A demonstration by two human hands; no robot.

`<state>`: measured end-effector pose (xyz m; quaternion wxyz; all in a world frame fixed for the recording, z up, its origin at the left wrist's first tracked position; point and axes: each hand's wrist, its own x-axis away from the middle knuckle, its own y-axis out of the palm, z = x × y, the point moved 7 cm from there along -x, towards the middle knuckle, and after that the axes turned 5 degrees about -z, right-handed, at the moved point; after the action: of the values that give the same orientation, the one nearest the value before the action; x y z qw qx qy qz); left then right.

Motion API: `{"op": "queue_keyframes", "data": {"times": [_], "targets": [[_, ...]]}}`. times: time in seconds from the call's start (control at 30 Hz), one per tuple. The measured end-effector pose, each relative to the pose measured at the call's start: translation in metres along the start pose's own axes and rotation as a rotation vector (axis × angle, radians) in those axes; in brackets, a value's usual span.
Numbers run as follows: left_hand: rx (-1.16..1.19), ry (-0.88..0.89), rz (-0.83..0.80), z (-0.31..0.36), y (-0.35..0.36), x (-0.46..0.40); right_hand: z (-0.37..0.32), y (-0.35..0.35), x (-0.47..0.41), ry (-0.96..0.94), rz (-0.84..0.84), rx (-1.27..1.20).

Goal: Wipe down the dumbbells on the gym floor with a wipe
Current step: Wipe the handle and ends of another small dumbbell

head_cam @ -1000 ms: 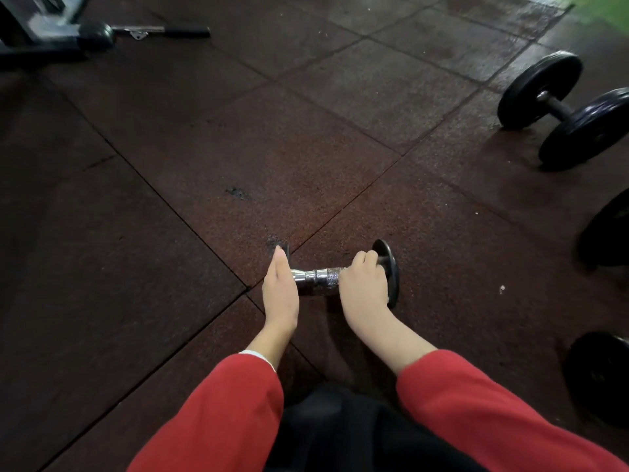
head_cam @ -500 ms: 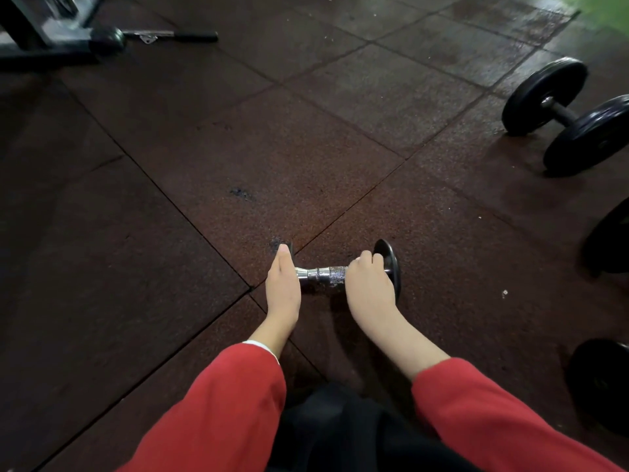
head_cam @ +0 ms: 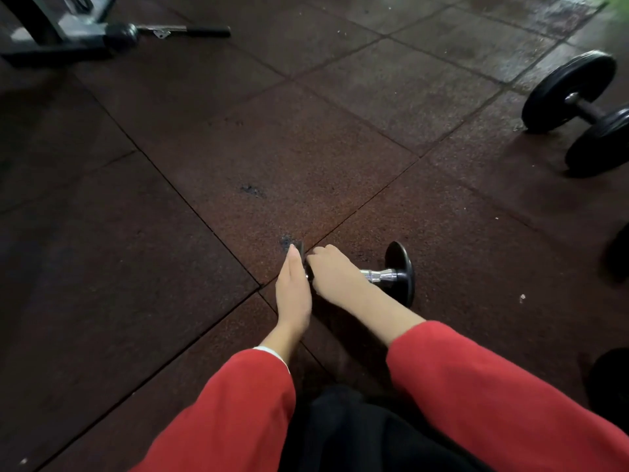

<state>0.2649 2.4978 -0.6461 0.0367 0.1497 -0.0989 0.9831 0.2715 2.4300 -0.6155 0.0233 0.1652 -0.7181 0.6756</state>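
A small dumbbell (head_cam: 394, 277) with black end plates and a chrome handle lies on the dark rubber floor just in front of me. My left hand (head_cam: 293, 287) has straight fingers pressed flat against the outside of its left plate. My right hand (head_cam: 335, 275) is curled round the left part of the handle, close to that plate. No wipe shows; whatever is under the right palm is hidden. The right plate and a short stretch of handle are uncovered.
A bigger black dumbbell (head_cam: 578, 107) lies at the far right, with other dark weights (head_cam: 619, 253) cut off by the right edge. A machine base with a bar (head_cam: 163, 30) sits at the far left. My red sleeves and dark lap fill the bottom.
My right hand has slid left along the handle, from beside the right plate to beside the left plate. My left hand stays flat against the left plate.
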Motion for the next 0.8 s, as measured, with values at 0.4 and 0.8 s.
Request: {"op": "queue_keyframes", "data": {"times": [0.4, 0.8], "targets": [[0.008, -0.015, -0.028, -0.004, 0.0, -0.002, -0.01, 0.007, 0.02, 0.166, 0.274, -0.138], [0.046, -0.027, -0.02, 0.002, 0.001, -0.002, 0.03, 0.018, 0.054, 0.279, 0.409, -0.284]]}}
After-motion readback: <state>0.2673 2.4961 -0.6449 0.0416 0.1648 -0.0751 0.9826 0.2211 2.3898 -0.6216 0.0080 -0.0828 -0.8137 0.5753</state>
